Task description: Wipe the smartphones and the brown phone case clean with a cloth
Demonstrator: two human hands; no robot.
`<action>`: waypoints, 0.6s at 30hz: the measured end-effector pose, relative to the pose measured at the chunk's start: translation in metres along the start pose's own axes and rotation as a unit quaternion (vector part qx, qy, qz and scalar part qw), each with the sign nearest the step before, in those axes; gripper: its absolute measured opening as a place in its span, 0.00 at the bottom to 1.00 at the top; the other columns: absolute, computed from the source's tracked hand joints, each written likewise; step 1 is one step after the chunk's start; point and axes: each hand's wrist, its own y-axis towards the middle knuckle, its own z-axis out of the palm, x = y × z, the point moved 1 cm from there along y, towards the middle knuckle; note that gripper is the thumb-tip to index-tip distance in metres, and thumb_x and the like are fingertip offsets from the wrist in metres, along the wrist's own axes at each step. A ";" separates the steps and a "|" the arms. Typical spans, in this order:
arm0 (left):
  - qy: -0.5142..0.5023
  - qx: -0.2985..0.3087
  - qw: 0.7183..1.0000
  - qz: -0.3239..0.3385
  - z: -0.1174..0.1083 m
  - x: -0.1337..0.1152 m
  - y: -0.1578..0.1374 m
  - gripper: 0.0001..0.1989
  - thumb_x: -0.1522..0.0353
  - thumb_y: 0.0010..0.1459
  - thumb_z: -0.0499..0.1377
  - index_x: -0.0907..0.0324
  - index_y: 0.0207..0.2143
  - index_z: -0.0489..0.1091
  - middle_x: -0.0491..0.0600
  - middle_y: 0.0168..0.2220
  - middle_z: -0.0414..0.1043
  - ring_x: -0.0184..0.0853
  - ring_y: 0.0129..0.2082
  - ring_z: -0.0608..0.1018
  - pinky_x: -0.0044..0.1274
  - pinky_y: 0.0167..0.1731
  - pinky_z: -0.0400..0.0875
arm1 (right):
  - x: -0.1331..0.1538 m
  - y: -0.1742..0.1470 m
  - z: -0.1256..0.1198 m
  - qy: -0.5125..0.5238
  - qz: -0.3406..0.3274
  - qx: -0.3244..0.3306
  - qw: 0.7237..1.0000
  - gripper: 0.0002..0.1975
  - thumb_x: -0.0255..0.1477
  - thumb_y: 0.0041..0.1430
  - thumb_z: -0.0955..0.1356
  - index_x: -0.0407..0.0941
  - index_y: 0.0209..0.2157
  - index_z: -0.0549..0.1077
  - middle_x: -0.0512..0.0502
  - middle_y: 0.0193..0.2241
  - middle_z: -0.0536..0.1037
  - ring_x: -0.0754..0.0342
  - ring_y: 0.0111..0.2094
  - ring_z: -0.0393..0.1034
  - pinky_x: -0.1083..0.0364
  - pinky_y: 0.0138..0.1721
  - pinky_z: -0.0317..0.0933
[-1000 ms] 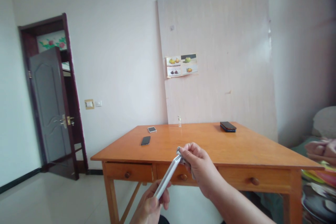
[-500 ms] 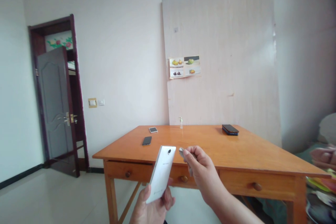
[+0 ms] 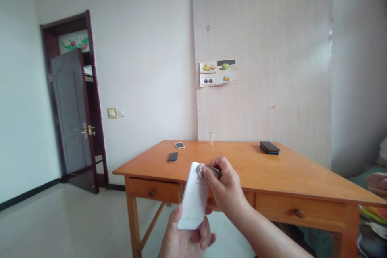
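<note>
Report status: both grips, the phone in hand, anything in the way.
Left grip holding white phone, back facing the camera. Right grip pinching grey cloth-like piece over the phone's upper end. Nothing seen blocking either grip.

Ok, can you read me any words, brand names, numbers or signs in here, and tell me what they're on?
Nothing can be read clearly.
White phone in the left hand: faint lettering on its upper back, too blurred to read.
Same phone, near the bottom: another faint mark, also too blurred.
Small grey square on the tall board: too small to tell if anything is written there.
</note>
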 end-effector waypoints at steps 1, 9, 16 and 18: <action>-0.008 -0.003 1.000 -0.003 0.001 0.000 0.000 0.36 0.42 0.49 0.57 0.66 0.41 0.77 0.46 0.21 0.64 0.30 0.21 0.65 0.33 0.42 0.64 | 0.000 -0.005 0.001 -0.007 -0.011 0.008 1.000 0.08 0.36 0.58 0.68 0.46 0.31 0.69 0.50 0.28 0.69 0.55 0.30 0.65 0.56 0.31 0.60; -0.131 -0.080 0.988 0.027 0.007 0.000 0.001 0.23 0.48 0.54 0.58 0.58 0.35 0.76 0.46 0.21 0.69 0.31 0.23 0.69 0.27 0.35 0.63 | 0.004 -0.042 0.010 -0.060 -0.051 0.170 0.982 0.06 0.30 0.61 0.66 0.47 0.30 0.72 0.49 0.30 0.71 0.56 0.28 0.68 0.57 0.30 0.63; -0.058 -0.012 0.998 0.018 0.001 0.006 0.001 0.35 0.43 0.54 0.53 0.69 0.38 0.74 0.44 0.17 0.62 0.28 0.18 0.62 0.28 0.33 0.62 | -0.012 -0.003 0.007 -0.111 -0.039 -0.013 0.993 0.30 0.41 0.53 0.72 0.48 0.56 0.65 0.39 0.52 0.67 0.43 0.54 0.65 0.46 0.48 0.67; -0.067 -0.017 0.997 0.016 -0.002 0.008 0.001 0.34 0.43 0.55 0.52 0.68 0.37 0.74 0.44 0.17 0.62 0.28 0.17 0.62 0.28 0.33 0.61 | -0.019 -0.013 0.010 -0.103 -0.027 -0.003 0.994 0.35 0.40 0.54 0.71 0.49 0.62 0.60 0.38 0.57 0.64 0.42 0.58 0.63 0.45 0.51 0.66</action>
